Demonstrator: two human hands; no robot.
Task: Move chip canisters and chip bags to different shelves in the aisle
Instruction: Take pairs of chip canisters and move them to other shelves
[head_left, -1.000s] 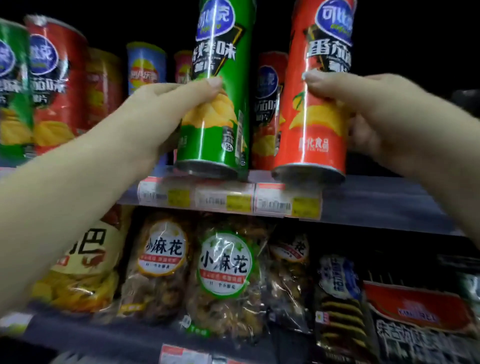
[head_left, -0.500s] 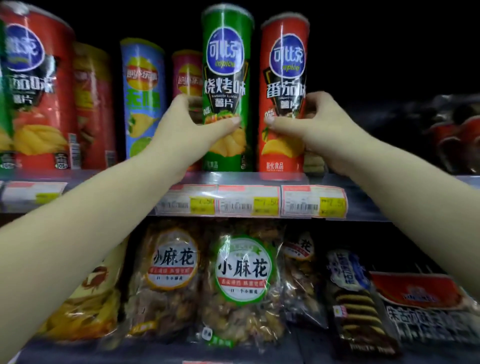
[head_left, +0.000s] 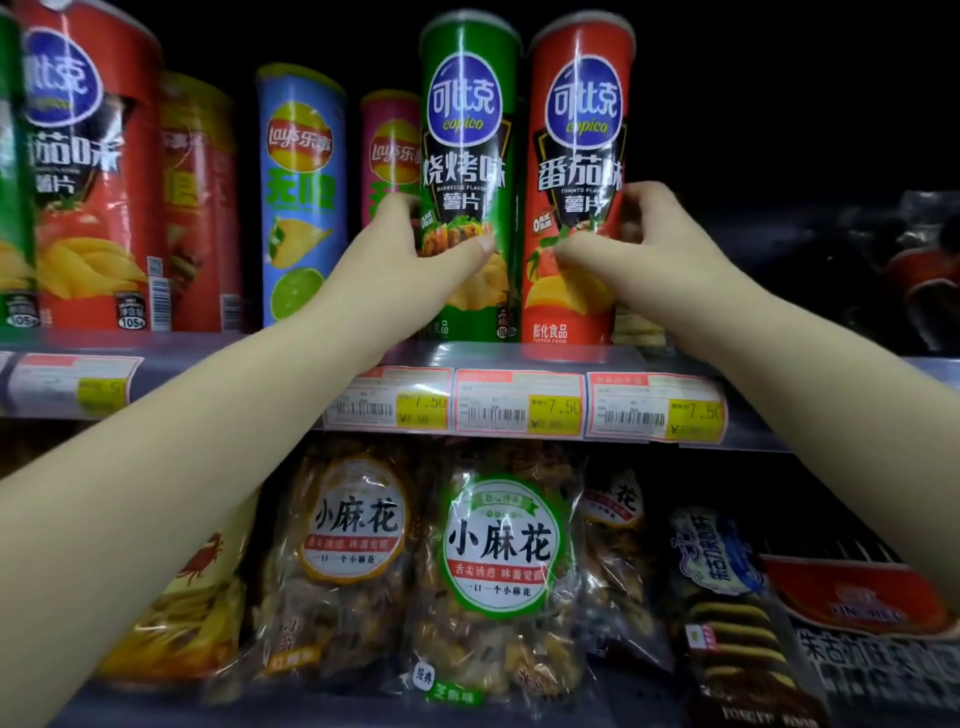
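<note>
A green chip canister (head_left: 470, 130) stands upright on the upper shelf (head_left: 218, 348), and my left hand (head_left: 395, 265) grips it with the thumb across its front. Right beside it, touching, stands a red chip canister (head_left: 582, 130). My right hand (head_left: 649, 254) wraps around it, thumb in front and fingers behind. Both canisters rest on the shelf near its front edge. Chip and snack bags, such as a green-labelled bag (head_left: 498, 551), fill the lower shelf.
More canisters stand to the left: a large red one (head_left: 88, 171), a blue one (head_left: 301, 192) and a pink one (head_left: 392, 150) behind. Price tags (head_left: 519, 402) line the shelf edge. Right of the red canister the upper shelf is dark, with dim packages (head_left: 919, 270) farther right.
Both canisters went from lifted and tilted in front of the shelf to standing upright on it, pushed back from the edge. My hands stayed on them.
</note>
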